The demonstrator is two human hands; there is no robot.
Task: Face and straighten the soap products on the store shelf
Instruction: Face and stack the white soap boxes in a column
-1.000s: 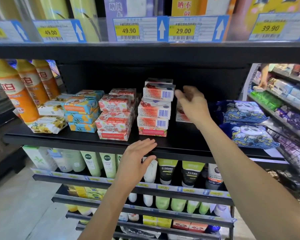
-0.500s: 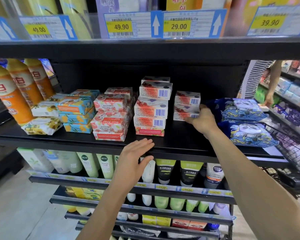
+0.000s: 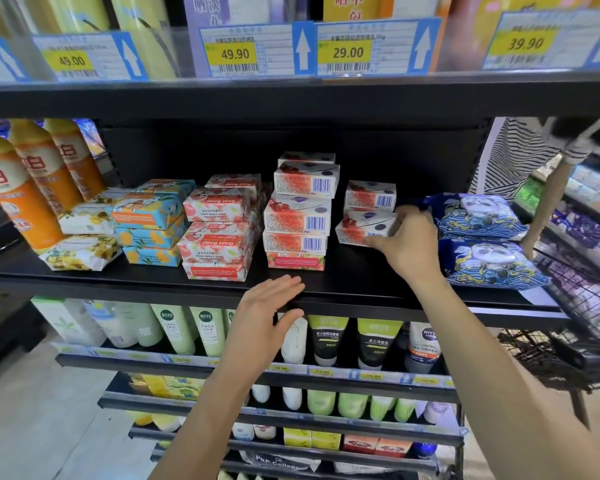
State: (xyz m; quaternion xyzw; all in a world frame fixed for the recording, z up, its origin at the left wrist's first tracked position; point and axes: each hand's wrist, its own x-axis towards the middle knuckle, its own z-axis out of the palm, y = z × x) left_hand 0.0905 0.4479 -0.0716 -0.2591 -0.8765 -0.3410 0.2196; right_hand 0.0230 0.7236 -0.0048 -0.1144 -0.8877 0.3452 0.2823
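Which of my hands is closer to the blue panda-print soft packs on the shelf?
Right. The right hand grips a white-and-red soap box right beside the blue panda-print packs; the left hand is at the black shelf's front edge, farther left.

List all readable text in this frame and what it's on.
"49.00": left tag
"49.90": second tag
"29.00": third tag
"39.90": right tag
"Goat Soap", upside down: pink boxes
"NIVEA MEN": white tube
"MEN": black-green tube
"白": orange bottles
Small print and lower tags: too blurred to read.
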